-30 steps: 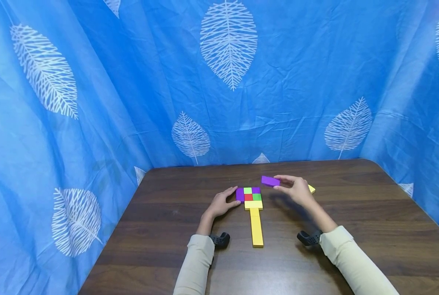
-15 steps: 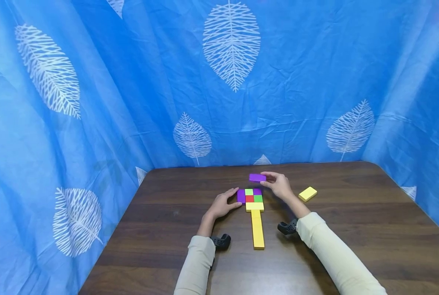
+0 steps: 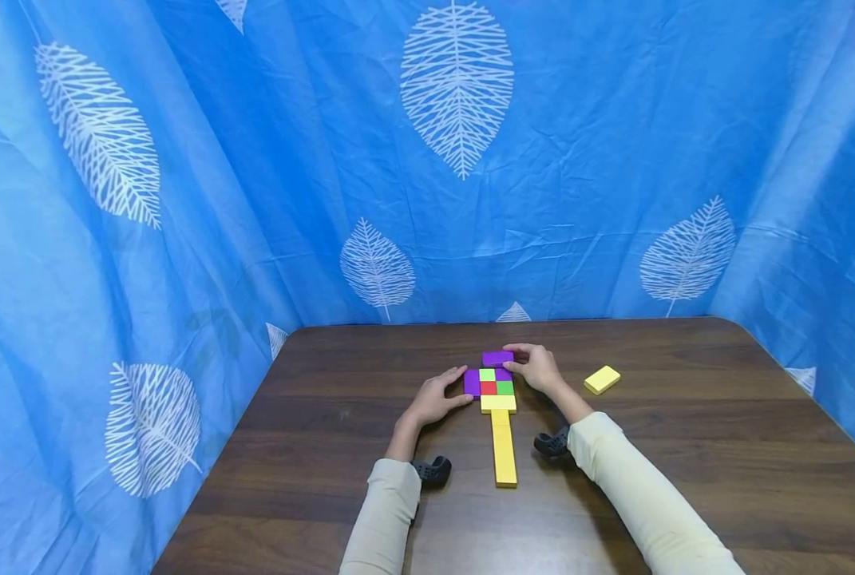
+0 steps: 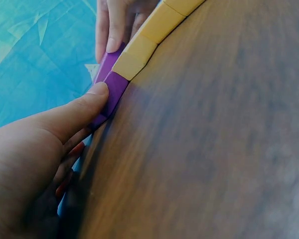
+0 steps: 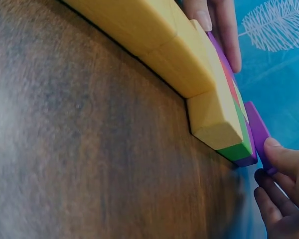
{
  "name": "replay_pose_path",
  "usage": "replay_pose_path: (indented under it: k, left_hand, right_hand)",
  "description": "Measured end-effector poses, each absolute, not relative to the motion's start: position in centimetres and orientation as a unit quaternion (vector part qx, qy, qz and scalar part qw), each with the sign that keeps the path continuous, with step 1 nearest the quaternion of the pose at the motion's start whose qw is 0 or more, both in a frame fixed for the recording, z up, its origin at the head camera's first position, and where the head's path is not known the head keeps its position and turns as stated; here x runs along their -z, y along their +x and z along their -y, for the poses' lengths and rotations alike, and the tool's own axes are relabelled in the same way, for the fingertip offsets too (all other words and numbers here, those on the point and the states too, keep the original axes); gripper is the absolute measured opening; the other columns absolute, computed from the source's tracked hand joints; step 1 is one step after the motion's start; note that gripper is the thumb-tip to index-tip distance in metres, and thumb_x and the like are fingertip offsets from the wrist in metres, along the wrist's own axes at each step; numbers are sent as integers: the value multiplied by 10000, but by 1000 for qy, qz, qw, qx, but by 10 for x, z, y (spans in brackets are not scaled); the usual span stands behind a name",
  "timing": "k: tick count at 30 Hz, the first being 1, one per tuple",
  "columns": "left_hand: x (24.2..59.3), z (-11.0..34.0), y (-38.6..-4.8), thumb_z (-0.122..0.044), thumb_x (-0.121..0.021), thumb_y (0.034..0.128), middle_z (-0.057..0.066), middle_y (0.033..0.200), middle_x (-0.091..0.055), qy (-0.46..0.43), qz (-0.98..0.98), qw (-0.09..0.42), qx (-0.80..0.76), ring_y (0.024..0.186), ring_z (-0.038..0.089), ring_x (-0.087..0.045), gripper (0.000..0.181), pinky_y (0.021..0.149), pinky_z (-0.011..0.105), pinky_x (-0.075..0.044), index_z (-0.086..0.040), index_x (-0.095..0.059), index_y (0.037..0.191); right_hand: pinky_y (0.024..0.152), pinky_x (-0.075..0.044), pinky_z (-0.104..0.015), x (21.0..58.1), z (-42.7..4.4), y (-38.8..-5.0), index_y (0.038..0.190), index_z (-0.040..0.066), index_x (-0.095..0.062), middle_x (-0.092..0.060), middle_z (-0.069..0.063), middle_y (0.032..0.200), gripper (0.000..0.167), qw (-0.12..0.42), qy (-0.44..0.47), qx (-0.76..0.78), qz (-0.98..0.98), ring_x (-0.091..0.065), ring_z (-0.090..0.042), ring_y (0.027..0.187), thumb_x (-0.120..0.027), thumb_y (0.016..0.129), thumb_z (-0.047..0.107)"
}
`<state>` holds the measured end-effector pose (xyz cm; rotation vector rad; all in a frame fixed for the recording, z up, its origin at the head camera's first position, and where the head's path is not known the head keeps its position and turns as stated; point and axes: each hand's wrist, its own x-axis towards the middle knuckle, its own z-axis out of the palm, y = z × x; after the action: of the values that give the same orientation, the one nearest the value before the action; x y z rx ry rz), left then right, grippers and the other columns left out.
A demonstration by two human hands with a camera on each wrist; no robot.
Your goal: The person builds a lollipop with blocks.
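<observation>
A flat figure of coloured blocks lies on the table, with red (image 3: 488, 388), green (image 3: 504, 387) and light green (image 3: 487, 374) squares in its head. My left hand (image 3: 430, 401) spans the upright purple block (image 3: 472, 383) on the figure's left side, thumb at its near end and fingers at its far end. My right hand (image 3: 540, 370) pinches another purple block (image 3: 498, 358) by its right end, just beyond the figure's far edge. In the right wrist view, this held purple block (image 5: 258, 130) leans slightly away from the others; whether it touches the table is unclear.
A yellow crosspiece (image 3: 498, 405) and a long yellow stem (image 3: 503, 451) run from the figure toward me. A loose yellow block (image 3: 602, 380) lies to the right on the wooden table (image 3: 290, 447). Behind the table hangs a blue leaf-patterned curtain (image 3: 542, 160).
My right hand has carried its purple block leftward, then lowered it toward the figure's far edge, uncovering the loose yellow block. My left hand stays on its block.
</observation>
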<state>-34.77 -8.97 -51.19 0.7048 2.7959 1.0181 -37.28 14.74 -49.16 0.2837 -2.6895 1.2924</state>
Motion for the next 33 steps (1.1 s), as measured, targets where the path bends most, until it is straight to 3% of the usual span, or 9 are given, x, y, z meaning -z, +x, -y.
replay_pose_path:
  k: [10,33]
  left_hand:
    - [511,89,-347,-444,-581,882,54,1445,-362,233,-910,42,-339,1320,226,-322,653,1050,403,-289,-165,-364,1430]
    - [510,89,-346,-434,-580,886,56,1451,-352,230,-914,42,-332,1323,233,-315,644,1052,412,-282,-183,-355,1435]
  right_hand:
    - [978,-341,-511,490,-148,-372,1171,28,-629,-563,-206,1220,330,45,100,-399,910,-435,-395,1196,-662,859,132]
    - [954,-377,-504,490,-150,-371,1252,1,-564,-550,-229,1225,355,16,162,-343,925,-462,-391,1177,-574,918,121]
